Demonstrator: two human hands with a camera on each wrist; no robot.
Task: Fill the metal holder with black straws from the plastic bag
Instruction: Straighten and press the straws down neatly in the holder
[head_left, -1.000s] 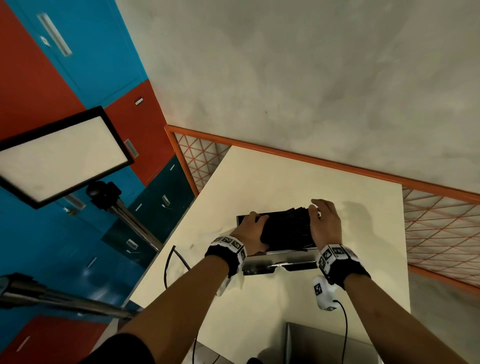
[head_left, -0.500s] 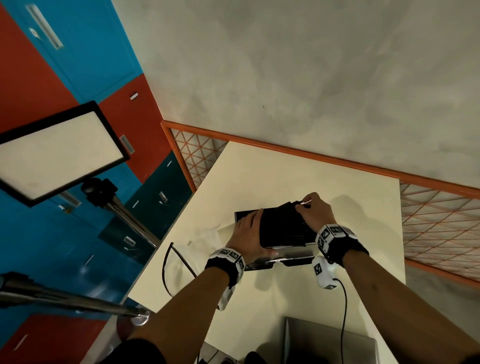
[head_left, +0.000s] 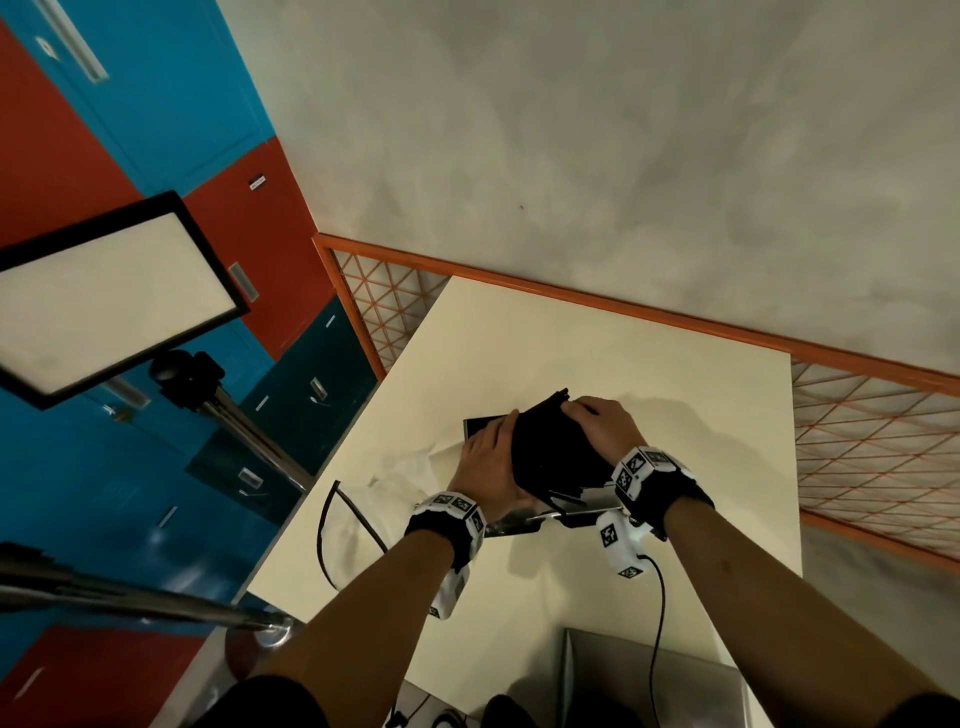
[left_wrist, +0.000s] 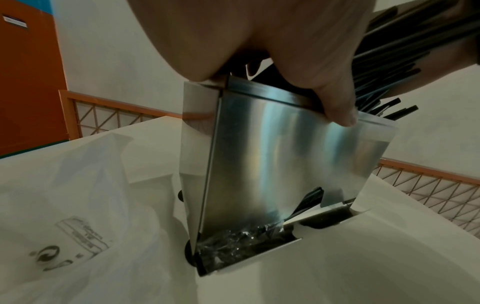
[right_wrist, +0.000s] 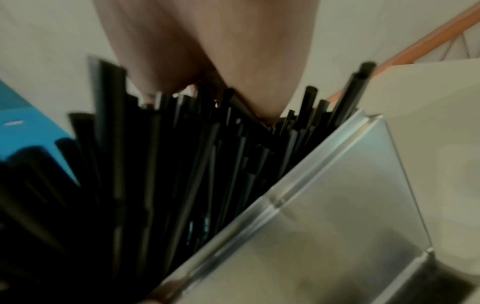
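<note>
Your black straws (head_left: 558, 452) are light, slick and springy, prone to fanning, so judge them best gripped around the bundle's middle. At centre frame on the surface (head_left: 597, 364), your left hand (head_left: 485, 460) curls over the metal holder (left_wrist: 272, 164) rim and bundle. Your right hand (head_left: 597, 423) clasps the straws' upper ends, the plastic bag (left_wrist: 78, 205) lying lower left.

Bare forearms are seen, each wrist wrapped in a black band (head_left: 660, 488) edged with white blocks printed with black-and-white square markers; a white marker-covered camera unit (head_left: 621, 545) is slung under the right wrist, with a thin black cable (head_left: 658, 613) trailing from it
</note>
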